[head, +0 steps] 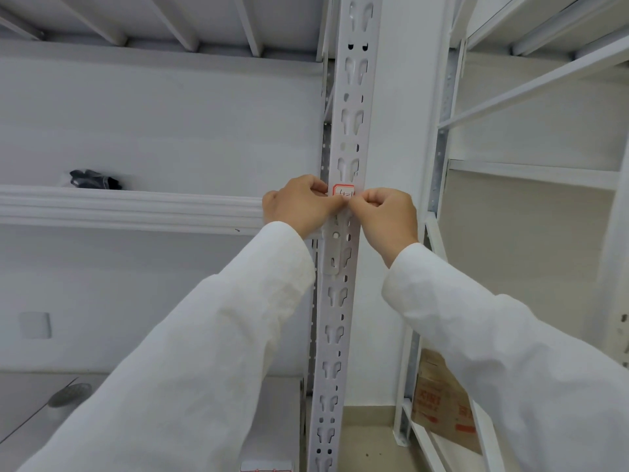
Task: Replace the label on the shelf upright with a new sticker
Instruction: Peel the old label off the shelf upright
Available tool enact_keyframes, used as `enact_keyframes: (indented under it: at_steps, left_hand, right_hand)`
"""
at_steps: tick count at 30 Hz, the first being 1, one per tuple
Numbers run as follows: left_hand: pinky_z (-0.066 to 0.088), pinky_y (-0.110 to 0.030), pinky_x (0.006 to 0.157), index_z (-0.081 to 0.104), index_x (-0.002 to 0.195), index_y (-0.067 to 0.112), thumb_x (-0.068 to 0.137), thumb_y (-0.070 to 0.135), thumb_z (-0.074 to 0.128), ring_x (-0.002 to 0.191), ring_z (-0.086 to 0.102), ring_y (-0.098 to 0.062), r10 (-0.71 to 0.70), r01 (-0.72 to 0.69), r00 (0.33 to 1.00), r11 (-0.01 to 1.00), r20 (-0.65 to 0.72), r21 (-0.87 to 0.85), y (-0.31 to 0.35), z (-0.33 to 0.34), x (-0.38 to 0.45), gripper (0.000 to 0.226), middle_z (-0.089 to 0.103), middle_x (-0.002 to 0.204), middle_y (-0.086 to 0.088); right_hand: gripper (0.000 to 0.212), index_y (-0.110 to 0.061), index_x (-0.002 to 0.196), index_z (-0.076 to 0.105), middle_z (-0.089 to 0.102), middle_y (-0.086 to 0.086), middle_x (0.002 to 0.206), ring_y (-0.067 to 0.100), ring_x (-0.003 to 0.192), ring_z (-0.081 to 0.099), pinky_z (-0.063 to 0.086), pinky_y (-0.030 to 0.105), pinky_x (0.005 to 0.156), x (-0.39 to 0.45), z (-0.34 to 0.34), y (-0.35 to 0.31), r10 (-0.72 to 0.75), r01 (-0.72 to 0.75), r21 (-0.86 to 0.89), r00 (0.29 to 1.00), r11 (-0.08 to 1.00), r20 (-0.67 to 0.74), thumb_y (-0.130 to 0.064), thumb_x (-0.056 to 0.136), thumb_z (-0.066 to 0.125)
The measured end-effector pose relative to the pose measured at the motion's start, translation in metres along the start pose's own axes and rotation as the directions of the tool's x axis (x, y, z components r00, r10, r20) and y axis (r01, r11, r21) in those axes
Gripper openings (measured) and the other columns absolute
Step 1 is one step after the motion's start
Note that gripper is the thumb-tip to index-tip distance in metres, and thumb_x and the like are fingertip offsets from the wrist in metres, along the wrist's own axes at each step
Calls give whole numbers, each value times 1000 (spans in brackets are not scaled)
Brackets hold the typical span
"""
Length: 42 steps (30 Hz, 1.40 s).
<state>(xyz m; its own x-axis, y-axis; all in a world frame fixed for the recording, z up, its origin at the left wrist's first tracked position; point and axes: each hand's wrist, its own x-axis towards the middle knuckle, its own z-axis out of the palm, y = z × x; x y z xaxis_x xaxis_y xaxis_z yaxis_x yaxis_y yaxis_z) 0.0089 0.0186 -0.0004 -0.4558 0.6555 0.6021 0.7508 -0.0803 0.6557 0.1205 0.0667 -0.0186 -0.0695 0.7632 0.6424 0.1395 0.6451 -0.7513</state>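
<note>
A white perforated shelf upright (350,107) runs top to bottom through the middle of the view. On it sits a small white label (343,191) with a red border and handwritten marks; its lower part is hidden by fingers. My left hand (299,207) presses against the label's left edge, fingers curled. My right hand (388,216) pinches at the label's lower right corner with thumb and forefinger. Both arms wear white sleeves.
A white shelf beam (129,207) runs left from the upright, with dark gloves (93,179) lying on that shelf. A second white rack (531,172) stands at the right, a cardboard box (442,407) low inside it. A sheet of red-bordered stickers (265,466) lies at the bottom edge.
</note>
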Motion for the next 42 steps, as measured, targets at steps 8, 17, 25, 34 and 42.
enact_keyframes:
  at_steps: [8, 17, 25, 34, 42]
  left_hand:
    - [29, -32, 107, 64, 111, 26, 75, 57, 64, 110, 58, -10, 2, -2, 1000, 1000, 12, 3, -2, 0, 0, 47, 70, 109, 12]
    - [28, -31, 105, 64, 111, 26, 77, 54, 64, 111, 56, -10, 2, -2, 1000, 1000, 10, -1, -2, 0, 0, 45, 71, 109, 11]
    - [28, -31, 103, 64, 109, 27, 75, 57, 64, 110, 57, -10, 11, -11, 1000, 1000, 15, 3, -4, 1, 1, 46, 71, 108, 12]
    - [25, -27, 99, 64, 111, 27, 79, 51, 63, 110, 58, -6, 29, -26, 997, 999, 76, -41, -6, -5, -2, 39, 71, 107, 13]
    - [28, -30, 109, 64, 112, 26, 80, 48, 63, 113, 58, -7, 37, -33, 997, 998, 70, -49, -6, -7, -2, 39, 71, 110, 11]
  right_hand:
    - [6, -25, 72, 66, 47, -10, 52, 8, 51, 43, 40, 27, 60, 0, -6, 9, -58, 59, 22, 998, 998, -38, -28, 77, 67]
    - [9, -23, 70, 65, 53, -10, 55, 10, 57, 50, 45, 27, 63, 0, -2, 5, -90, 88, -107, 996, 990, -15, -27, 78, 64]
    - [11, -23, 71, 66, 51, -10, 54, 8, 54, 47, 41, 25, 59, 0, -8, 7, -134, 133, -129, 991, 983, 0, -33, 77, 66]
    - [12, -28, 92, 66, 57, -4, 88, 14, 81, 55, 45, 29, 67, 12, -16, -7, -342, 315, -313, 939, 896, -35, -34, 84, 60]
    - [17, -14, 91, 69, 57, 2, 100, 22, 94, 49, 38, 30, 64, 10, -10, -8, -580, 509, -635, 806, 582, 114, -27, 87, 59]
